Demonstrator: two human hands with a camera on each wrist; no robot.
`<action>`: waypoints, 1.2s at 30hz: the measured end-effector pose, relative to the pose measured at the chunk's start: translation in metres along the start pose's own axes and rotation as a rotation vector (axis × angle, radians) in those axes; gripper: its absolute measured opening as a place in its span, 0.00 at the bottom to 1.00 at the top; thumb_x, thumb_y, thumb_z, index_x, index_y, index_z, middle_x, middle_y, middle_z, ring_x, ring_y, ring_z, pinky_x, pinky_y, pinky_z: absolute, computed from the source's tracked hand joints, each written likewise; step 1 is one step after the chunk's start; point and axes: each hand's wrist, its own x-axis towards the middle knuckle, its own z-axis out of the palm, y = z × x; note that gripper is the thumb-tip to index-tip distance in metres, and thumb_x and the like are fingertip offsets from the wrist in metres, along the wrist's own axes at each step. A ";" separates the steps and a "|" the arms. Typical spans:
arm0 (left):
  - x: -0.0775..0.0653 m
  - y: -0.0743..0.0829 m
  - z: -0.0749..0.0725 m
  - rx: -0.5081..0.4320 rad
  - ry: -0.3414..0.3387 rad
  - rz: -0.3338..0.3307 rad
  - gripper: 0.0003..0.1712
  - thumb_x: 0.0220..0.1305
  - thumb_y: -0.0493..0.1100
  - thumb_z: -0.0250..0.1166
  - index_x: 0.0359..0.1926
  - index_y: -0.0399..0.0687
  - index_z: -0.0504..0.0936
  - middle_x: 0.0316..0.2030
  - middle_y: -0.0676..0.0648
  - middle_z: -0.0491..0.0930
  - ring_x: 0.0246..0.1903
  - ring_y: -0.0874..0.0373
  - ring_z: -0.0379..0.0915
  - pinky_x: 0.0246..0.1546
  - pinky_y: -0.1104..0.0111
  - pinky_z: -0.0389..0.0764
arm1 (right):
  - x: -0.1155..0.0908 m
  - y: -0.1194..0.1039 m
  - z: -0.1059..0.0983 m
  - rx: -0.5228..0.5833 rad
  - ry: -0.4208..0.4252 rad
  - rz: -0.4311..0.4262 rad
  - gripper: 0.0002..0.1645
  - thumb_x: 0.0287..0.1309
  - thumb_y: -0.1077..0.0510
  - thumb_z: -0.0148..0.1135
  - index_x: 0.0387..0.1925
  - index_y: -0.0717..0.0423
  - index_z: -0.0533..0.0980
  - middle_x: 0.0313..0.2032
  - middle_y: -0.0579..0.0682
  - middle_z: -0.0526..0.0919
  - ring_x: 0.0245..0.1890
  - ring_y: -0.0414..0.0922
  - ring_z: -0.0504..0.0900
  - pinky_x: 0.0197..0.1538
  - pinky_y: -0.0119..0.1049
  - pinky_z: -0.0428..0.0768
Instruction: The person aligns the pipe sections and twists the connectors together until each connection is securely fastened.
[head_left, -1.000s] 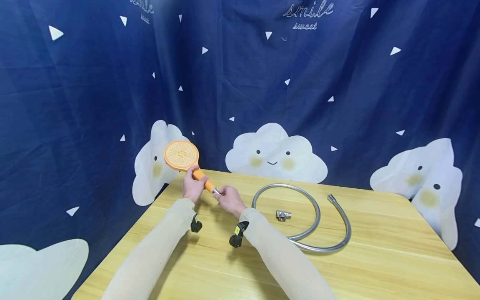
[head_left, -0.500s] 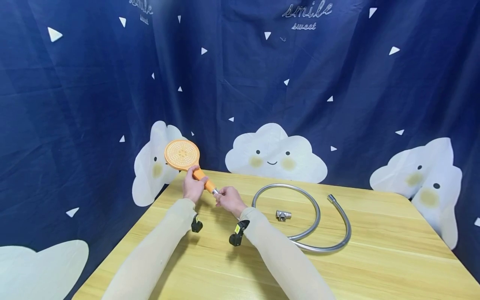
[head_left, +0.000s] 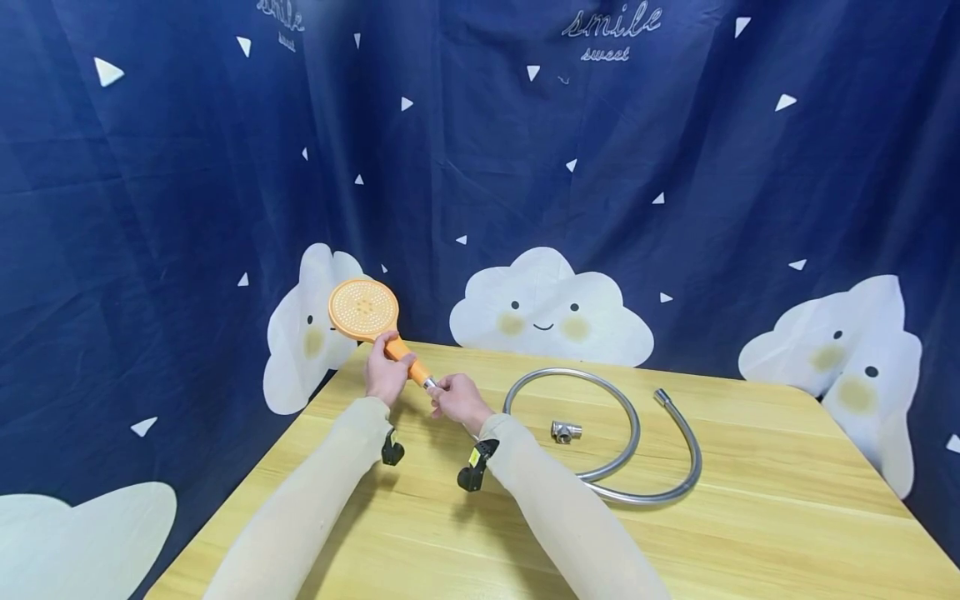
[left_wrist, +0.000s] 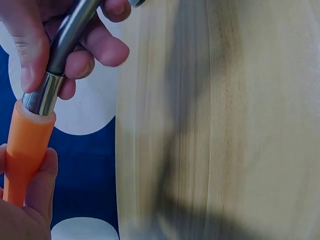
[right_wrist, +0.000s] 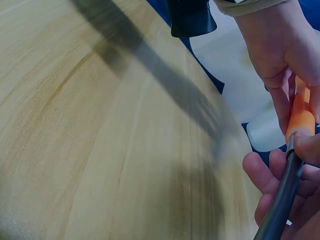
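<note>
An orange hand shower point(head_left: 364, 308) is held up over the table's far left part, its perforated face showing in the head view. My left hand point(head_left: 386, 375) grips its handle, with the thumb along it. My right hand point(head_left: 461, 402) pinches the metal end fitting point(left_wrist: 45, 95) of a grey shower hose point(head_left: 698, 454) between thumb and fingers. In the left wrist view this fitting meets the open end of the orange handle point(left_wrist: 30, 135); how far it sits inside is hidden. The hose runs back under my right forearm and loops on the table.
A small metal T-shaped fitting point(head_left: 565, 432) lies inside the hose loop. The hose's other end fitting point(head_left: 662, 397) rests at the right on the wooden table point(head_left: 787, 500). A dark blue curtain point(head_left: 495, 167) with white clouds hangs behind and to the left.
My right fingers have shifted slightly around the metal fitting. The left hand and hand shower stay almost in place, and the things lying on the table have not moved.
</note>
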 end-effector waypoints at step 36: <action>0.000 -0.005 -0.003 0.015 -0.050 -0.053 0.32 0.66 0.36 0.65 0.70 0.49 0.68 0.59 0.36 0.72 0.50 0.44 0.76 0.31 0.72 0.85 | -0.004 -0.002 -0.005 0.002 0.021 0.015 0.12 0.64 0.57 0.65 0.39 0.63 0.82 0.35 0.59 0.84 0.40 0.65 0.85 0.45 0.52 0.86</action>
